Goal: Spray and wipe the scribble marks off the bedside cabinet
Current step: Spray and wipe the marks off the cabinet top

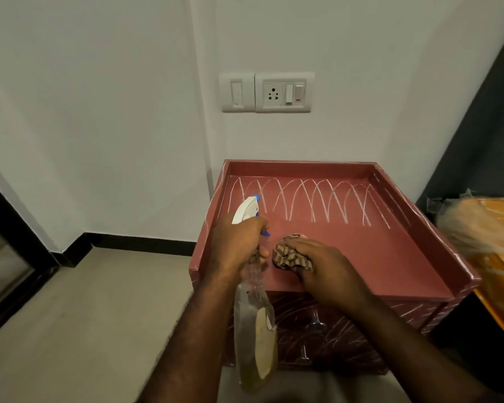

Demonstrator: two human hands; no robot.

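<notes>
Two hands in view, both occupied; left hand (236, 245) grips the neck of the spray bottle (255, 330), fingers wrapped round it just under the white trigger head, whose blue nozzle tip points away from the person over the cabinet's left side; the bottle body, clear with yellowish liquid in it, hangs down in front of the cabinet's front edge; right hand (326, 269) lies on a bunched brown striped cloth (291, 257), fingers curved over it and holding it down on the cabinet top near the front left, just beside the left hand; bedside cabinet (390, 257) is reddish-brown with a raised rim on the left, back and right, standing against a white wall; scribble marks (303, 202), white looping zigzags, run in a band across the far half of the top, from left rim to right rim; the near half around the cloth shows plain colour; further white strokes on the drawer front (346, 338) below and on the rim sides; switch plate (266, 93) with socket on the wall above; orange wrapped bundle (483, 228) at the right of the cabinet.
</notes>
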